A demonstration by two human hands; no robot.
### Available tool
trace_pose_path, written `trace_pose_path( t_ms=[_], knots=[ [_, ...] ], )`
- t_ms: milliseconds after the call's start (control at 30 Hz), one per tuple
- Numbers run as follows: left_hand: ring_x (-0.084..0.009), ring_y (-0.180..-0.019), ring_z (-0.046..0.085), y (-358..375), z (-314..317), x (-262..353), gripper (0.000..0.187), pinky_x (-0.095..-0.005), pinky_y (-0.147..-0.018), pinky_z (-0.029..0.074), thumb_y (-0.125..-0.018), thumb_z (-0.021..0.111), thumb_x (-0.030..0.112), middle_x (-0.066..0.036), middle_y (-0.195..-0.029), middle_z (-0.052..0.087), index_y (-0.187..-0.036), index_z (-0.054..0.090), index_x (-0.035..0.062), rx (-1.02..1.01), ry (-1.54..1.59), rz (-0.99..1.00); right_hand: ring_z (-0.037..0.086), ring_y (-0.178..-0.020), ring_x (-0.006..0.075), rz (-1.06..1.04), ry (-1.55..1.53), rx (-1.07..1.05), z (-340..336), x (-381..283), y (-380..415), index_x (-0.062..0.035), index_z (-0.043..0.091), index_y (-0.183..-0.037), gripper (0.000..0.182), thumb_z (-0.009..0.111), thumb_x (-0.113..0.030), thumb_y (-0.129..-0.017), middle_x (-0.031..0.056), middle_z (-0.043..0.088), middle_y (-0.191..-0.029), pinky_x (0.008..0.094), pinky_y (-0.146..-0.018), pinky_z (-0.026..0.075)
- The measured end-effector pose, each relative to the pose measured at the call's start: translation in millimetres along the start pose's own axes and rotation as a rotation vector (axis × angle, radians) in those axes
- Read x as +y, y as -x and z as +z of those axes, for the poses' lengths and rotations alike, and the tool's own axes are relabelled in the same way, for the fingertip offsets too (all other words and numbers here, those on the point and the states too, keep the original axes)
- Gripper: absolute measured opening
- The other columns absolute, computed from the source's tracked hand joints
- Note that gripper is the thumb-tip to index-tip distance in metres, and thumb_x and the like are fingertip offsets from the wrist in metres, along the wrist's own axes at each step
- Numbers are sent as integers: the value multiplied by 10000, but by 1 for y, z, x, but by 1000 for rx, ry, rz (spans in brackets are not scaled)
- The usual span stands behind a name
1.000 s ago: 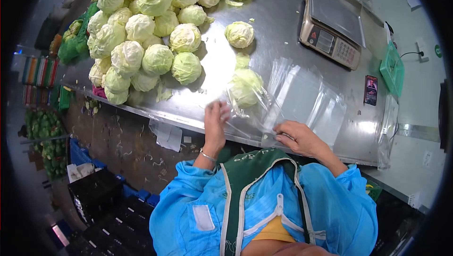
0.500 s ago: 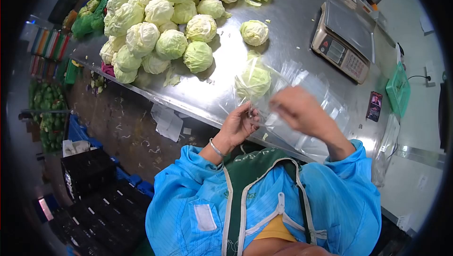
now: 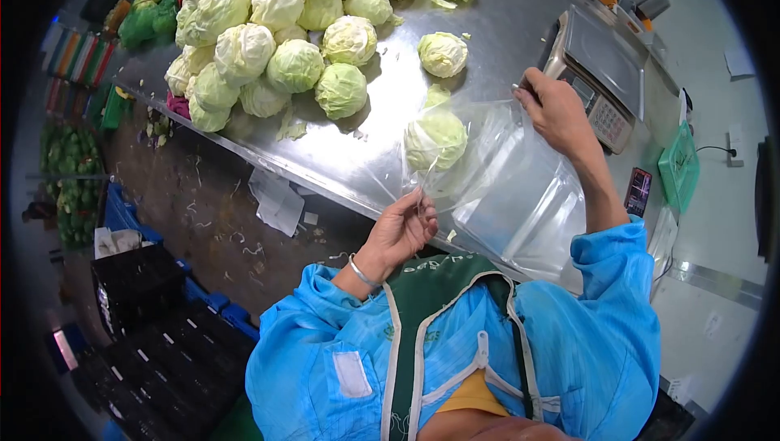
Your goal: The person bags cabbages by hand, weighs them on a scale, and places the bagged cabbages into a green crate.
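A pale green cabbage (image 3: 435, 142) rests near the front edge of the steel table, with clear plastic covering it. My left hand (image 3: 406, 225) pinches the near edge of that clear plastic bag (image 3: 491, 136), thumb against fingers, just below the cabbage. Higher up and to the right, my right hand (image 3: 554, 109) grips the bag's other side, so the film stretches between both hands. Behind the covered cabbage sits another loose cabbage (image 3: 443, 55). Flat clear bags (image 3: 520, 238) lie under my right forearm at the table edge.
A large heap of cabbages (image 3: 296, 65) fills the left of the steel table (image 3: 487, 26). At the right stand a weighing scale (image 3: 605, 59), a phone (image 3: 639, 191) and a green basket (image 3: 681, 166). Black crates (image 3: 162, 360) are on the floor to the left.
My right hand has moved up and right from beside the left hand, drawing the plastic out wide toward the scale. My left hand keeps its pinch near the cabbage.
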State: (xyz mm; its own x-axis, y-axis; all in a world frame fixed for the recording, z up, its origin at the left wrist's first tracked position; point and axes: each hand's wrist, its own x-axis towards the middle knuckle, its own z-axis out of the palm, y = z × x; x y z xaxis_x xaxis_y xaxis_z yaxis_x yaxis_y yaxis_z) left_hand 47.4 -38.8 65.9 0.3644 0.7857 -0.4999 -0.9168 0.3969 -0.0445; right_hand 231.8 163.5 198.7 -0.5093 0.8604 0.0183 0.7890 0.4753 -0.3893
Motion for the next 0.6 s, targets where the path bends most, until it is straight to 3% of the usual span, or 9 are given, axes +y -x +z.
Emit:
trace_pose_path(
  t_ms=[133,233,333,367,500,600],
  knots=[
    [-163,-713,598,5,4,-4,126,-279,-631,522,-889,567,199,-38,-777,591,-848,557,80,-32,7,-50,581,-748,392,-7,-38,-152,3,-5,5,22,531,-841,282,620,-243,-803,210,610,-745,429,-662,444],
    [-129,-702,539,8,15,-2,97,-276,-645,483,-893,530,134,-21,-745,521,-869,528,41,73,-64,-73,581,-676,340,-65,-127,-64,11,14,-4,50,556,-822,264,611,-206,-789,203,598,-709,388,-648,445],
    [-125,-712,538,15,16,-5,98,-272,-655,478,-881,528,119,-21,-756,520,-870,512,23,44,2,-75,551,-622,235,65,-275,-117,3,22,-13,73,579,-817,239,585,-163,-775,158,577,-665,344,-629,441],
    [-124,-714,537,19,16,-7,91,-272,-659,477,-874,529,111,-21,-763,519,-870,507,23,32,30,-82,511,-624,162,89,-324,-120,1,28,-15,78,580,-821,243,572,-159,-769,109,551,-648,318,-621,438],
    [-120,-726,535,26,15,-12,93,-277,-674,474,-853,533,86,-21,-789,518,-904,503,14,46,119,-96,532,-641,159,218,-463,-140,1,34,-18,56,592,-827,219,586,-157,-774,106,579,-682,320,-634,442],
    [-135,-716,540,26,23,-14,106,-274,-677,480,-847,552,109,-43,-774,542,-885,531,12,49,148,-93,555,-668,188,40,-302,93,-4,28,-15,23,600,-867,196,585,-149,-775,114,611,-757,324,-644,444]
  ],
)
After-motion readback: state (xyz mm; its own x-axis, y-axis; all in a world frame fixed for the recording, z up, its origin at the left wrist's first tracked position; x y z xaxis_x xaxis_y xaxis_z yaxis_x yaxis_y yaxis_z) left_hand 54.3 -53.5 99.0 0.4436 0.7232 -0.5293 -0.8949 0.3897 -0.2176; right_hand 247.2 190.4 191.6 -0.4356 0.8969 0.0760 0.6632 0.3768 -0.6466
